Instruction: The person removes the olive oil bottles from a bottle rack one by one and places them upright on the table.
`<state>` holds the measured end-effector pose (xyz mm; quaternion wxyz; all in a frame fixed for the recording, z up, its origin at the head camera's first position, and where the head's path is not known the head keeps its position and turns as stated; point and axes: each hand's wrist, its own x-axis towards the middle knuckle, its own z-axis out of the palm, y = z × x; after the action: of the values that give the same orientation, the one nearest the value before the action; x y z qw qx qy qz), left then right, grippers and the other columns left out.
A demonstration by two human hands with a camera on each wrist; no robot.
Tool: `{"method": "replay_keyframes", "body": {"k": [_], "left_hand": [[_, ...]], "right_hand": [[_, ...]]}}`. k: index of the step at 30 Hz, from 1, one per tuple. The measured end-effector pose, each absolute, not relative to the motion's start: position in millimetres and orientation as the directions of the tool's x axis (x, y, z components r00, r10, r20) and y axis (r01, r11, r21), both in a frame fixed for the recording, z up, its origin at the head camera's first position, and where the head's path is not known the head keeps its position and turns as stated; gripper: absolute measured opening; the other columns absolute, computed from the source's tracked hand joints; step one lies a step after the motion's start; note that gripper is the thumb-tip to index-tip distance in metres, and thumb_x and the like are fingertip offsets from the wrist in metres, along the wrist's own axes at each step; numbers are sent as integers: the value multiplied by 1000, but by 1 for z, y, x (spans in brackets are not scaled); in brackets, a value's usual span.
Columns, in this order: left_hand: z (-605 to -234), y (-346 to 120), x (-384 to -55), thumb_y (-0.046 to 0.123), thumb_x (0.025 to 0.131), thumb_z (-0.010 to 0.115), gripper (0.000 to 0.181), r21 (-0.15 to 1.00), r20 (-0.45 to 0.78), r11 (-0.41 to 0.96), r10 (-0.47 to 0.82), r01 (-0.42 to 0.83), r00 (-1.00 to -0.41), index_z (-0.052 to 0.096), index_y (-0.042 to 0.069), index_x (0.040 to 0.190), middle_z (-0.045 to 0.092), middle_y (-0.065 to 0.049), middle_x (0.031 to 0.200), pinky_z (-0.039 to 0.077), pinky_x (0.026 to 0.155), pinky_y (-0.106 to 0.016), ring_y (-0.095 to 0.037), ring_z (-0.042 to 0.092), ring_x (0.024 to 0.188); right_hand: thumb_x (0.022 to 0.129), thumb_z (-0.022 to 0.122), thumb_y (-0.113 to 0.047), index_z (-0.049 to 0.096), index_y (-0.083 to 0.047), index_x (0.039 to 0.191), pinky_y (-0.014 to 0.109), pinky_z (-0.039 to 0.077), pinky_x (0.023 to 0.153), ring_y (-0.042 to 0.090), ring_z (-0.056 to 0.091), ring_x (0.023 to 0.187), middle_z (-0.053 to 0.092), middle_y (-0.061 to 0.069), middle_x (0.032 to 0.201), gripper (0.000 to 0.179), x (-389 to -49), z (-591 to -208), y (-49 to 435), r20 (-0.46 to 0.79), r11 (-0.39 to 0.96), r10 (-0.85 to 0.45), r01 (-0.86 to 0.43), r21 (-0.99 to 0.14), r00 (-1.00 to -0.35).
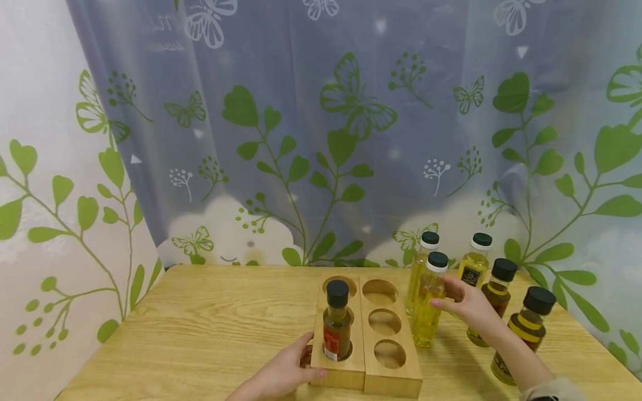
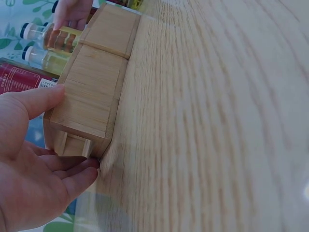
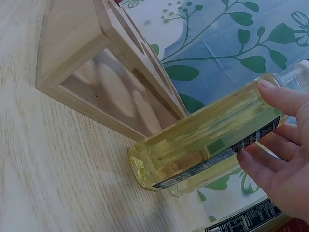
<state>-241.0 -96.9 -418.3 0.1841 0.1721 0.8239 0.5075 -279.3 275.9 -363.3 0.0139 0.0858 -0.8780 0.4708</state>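
Observation:
A wooden bottle rack (image 1: 393, 384) with two rows of round holes stands at the table's front. My left hand (image 1: 283, 367) grips its near left corner, thumb on the front face and fingers at the open side, as the left wrist view shows. A dark-capped bottle with a red label (image 1: 337, 328) stands in the nearest left hole. Right of the rack, my right hand (image 1: 471, 306) holds a green-capped bottle of yellow oil (image 1: 428, 317) between thumb and fingers. Its dark label (image 3: 227, 150) shows in the right wrist view. Whether its base touches the table, I cannot tell.
Directly behind the held bottle is another green-capped oil bottle (image 1: 416, 273). Farther right stand a third green-capped one (image 1: 473, 262) and two black-capped bottles (image 1: 501, 273) (image 1: 534, 317), partly behind my right forearm. A patterned curtain (image 1: 301, 139) hangs along the wooden table's (image 1: 215, 312) back edge.

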Motion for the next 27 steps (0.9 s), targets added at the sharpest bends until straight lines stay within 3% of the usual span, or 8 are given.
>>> {"method": "replay_keyframes", "body": {"k": [11,15,19,27], "left_hand": [[-419,-97,-242,31,84,70,86,901,-141,427,461,80,-876,21,-12,141,38,-33,134,39,93,-55,-46,43,118],[-419,-97,-242,32,84,69,86,897,-139,433,463,86,-876,21,-11,141,38,-33,134,40,92,-55,-45,44,118],[-420,-97,-242,32,84,69,86,897,-136,432,467,91,-873,21,-12,141,39,-33,134,40,92,-55,-45,44,117],[-420,-97,-242,33,84,69,87,899,-136,429,467,89,-874,20,-12,141,38,-33,134,39,93,-55,-46,44,118]], "right_hand": [[88,65,-32,35,2,141,41,48,87,39,46,119,42,27,135,69,-272,-364,283,164,479,-98,-191,-857,-982],[88,64,-32,38,0,140,34,49,86,16,55,110,45,24,134,66,-268,-362,285,170,443,-76,-186,-877,-983],[90,63,-30,38,2,138,28,50,83,-6,55,95,48,23,131,63,-262,-359,285,169,411,-67,-182,-893,-983],[90,63,-29,41,4,135,27,51,79,-4,57,91,54,21,123,60,-251,-356,285,179,446,-58,-186,-876,-982]]}}
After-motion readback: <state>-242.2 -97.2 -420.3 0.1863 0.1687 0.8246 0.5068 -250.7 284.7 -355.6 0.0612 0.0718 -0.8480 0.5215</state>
